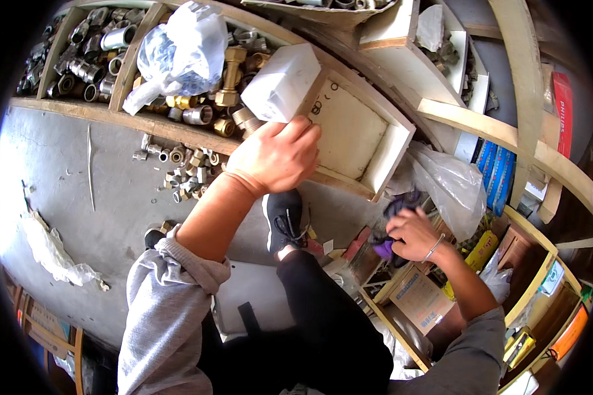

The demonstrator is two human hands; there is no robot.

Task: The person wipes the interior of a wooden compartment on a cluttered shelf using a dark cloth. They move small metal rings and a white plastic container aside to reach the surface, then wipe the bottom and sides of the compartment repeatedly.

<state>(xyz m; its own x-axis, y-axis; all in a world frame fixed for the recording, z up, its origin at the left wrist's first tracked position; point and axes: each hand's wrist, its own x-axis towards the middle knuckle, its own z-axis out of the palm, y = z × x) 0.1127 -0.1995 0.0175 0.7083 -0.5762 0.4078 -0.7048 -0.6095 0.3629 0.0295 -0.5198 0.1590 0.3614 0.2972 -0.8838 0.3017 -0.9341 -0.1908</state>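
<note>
My left hand (277, 155) is closed at the front of a long wooden tray (197, 135), its curled fingers beside a divider and just below a white box (283, 82). Whether it grips the wood or the box, I cannot tell. Metal pipe fittings (227, 76) fill the compartments to its left; a knotted clear plastic bag (184, 49) lies on them. The compartment to its right shows a bare, stained bottom. Farther right and lower, my right hand (415, 234) is slightly blurred and closed on a dark purple cloth (383, 249).
Loose fittings (188, 174) lie on the grey floor below the tray. A crumpled plastic sheet (56, 253) is at the left. Clear plastic film (448, 187) hangs near my right hand, above a wooden shelf frame with a cardboard box (422, 303). A wooden beam (520, 99) crosses the upper right.
</note>
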